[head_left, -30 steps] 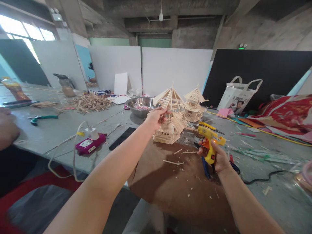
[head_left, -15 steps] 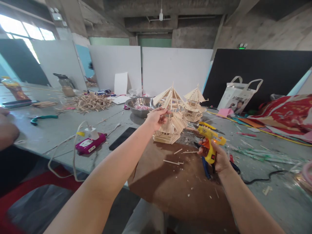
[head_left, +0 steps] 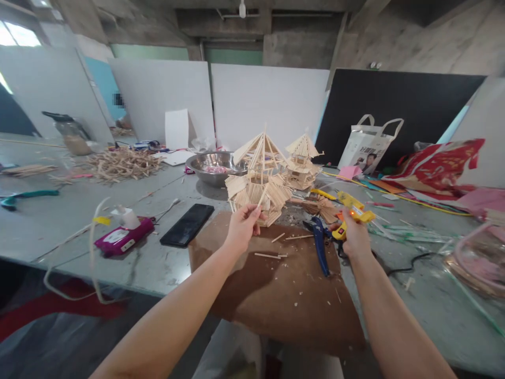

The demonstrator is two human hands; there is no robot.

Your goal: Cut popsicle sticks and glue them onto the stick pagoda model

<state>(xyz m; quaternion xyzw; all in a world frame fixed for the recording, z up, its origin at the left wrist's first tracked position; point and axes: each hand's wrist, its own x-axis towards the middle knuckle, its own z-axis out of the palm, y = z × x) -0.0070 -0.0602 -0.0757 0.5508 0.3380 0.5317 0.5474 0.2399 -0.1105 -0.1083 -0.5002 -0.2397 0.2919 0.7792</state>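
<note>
My left hand (head_left: 241, 226) is closed in a pinch on a thin wooden stick (head_left: 262, 198) that points up in front of a pavilion model (head_left: 263, 163). Pale wooden sticks make up the model's pointed roof and its wider lower tier. My fingers partly cover its base. On the right, my right hand (head_left: 355, 239) is wrapped around a yellow hot glue gun (head_left: 365, 215), above the table edge of a brown board (head_left: 272, 300). Beside it lie blue-handled cutters (head_left: 321, 247). A second, smaller pavilion model (head_left: 303, 160) stands behind.
A metal bowl (head_left: 215, 168), a phone (head_left: 188, 225) and a purple power strip (head_left: 124, 237) are left of the models. Farther left lies a heap of sticks (head_left: 122, 164). A white bag (head_left: 366, 145) and plastic wrappings stand at right. Loose stick pieces lie on the board.
My left hand has drawn back from the model's upper part to in front of its base. My right hand with the glue gun has moved right, away from the cutters. The view has shifted right.
</note>
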